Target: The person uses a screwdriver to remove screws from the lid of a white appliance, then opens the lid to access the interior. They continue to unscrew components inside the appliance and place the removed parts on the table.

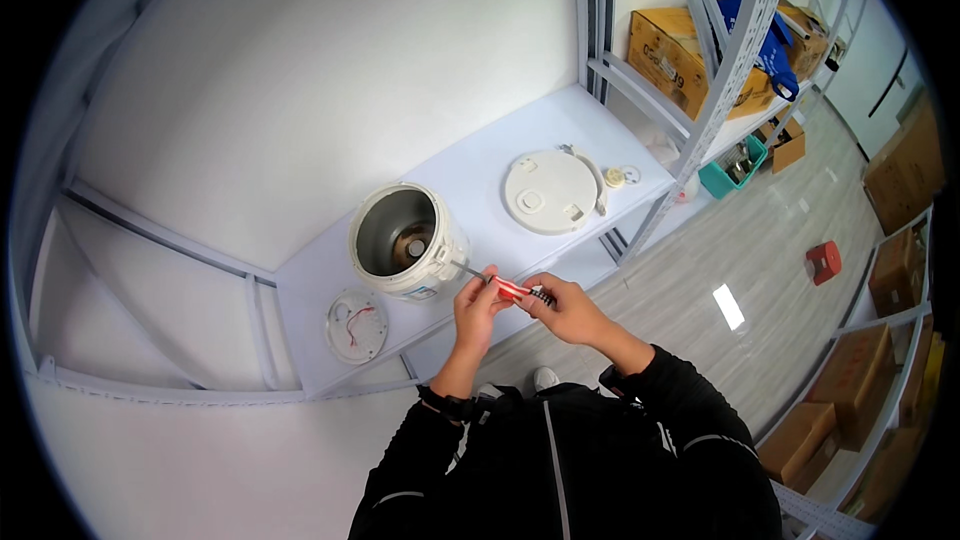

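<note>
Both my hands are at the shelf's front edge, wrapped round a screwdriver [510, 289] with a red and white handle and dark grip end. My left hand [474, 313] pinches the handle near the shaft; my right hand [576, 316] holds its rear end. The thin metal shaft points left, its tip close to the side of a white rice cooker body [452, 240]; whether it touches, I cannot tell. That body stands without its lid, its grey inside showing a brownish bottom. Left of it lies a round white base plate [345, 338] with a red wire on it.
A round white lid [540, 202] lies on the white shelf [480, 155], near a small yellowish round part [614, 178]. A perforated metal upright [735, 60] rises at the right. Beyond are a cardboard box [665, 55], a teal basket [718, 180] and a red stool [824, 263].
</note>
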A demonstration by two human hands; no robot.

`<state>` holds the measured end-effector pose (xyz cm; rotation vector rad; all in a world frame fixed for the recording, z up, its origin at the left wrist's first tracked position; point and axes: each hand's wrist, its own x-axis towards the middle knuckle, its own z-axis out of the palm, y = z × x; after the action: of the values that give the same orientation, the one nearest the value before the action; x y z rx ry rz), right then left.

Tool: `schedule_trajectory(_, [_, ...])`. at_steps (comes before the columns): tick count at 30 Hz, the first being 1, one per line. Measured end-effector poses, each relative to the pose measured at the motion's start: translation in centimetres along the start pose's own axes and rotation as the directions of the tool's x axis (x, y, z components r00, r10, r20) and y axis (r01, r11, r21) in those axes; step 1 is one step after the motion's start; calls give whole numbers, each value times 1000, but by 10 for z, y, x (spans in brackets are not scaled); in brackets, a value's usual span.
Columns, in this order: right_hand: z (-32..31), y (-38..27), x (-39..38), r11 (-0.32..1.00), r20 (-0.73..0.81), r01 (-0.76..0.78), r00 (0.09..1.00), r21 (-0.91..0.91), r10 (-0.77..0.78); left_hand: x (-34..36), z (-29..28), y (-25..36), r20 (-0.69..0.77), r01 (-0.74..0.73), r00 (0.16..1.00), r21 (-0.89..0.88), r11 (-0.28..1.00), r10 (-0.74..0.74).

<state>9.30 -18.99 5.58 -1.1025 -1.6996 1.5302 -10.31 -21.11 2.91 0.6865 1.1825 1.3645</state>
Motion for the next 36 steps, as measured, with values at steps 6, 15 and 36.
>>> schedule_trajectory(6, [2,-12,0,922,-64,277,950,-270,-304,13,-22,-22,92,15,995,161,987,-30])
schedule_trajectory(15, [-10,-2,12,883,144,-275,961,380,238,9,-18,-16,254,-6,966,-127,992,38])
schedule_trajectory(36, [-11,-7,10,909,213,-283,951,306,225,15,-24,-11,209,21,978,-89,996,-1])
